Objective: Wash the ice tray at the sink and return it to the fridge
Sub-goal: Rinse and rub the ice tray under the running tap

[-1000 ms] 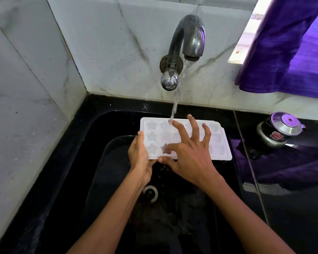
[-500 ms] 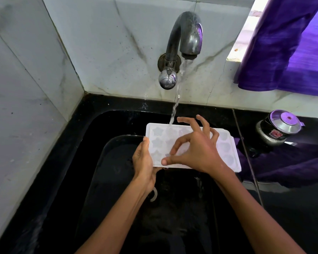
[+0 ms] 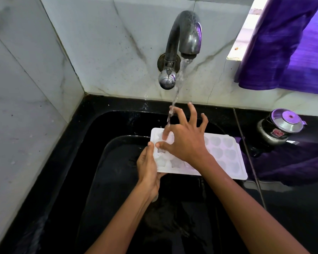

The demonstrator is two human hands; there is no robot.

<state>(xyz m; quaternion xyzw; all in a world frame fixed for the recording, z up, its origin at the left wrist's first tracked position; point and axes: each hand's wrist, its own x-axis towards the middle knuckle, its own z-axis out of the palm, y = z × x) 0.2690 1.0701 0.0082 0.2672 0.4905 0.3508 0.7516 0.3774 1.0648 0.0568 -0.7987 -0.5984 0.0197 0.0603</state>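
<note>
Wash step in hand: ice tray [image 3: 222, 154] is held flat over the black sink [image 3: 92, 162], w/ the tap [image 3: 184, 39] running onto its back-left corner. Left hand [image 3: 148, 167] grips the tray's left edge. Right hand [image 3: 185, 138] is spread, thumb & forefinger rubbing the left-end cells, grasping nothing. Next probably needs working along the other cells, then tap off. Vs 0.5 s ago: right fingers uncurled & shifted toward the stream.
</note>
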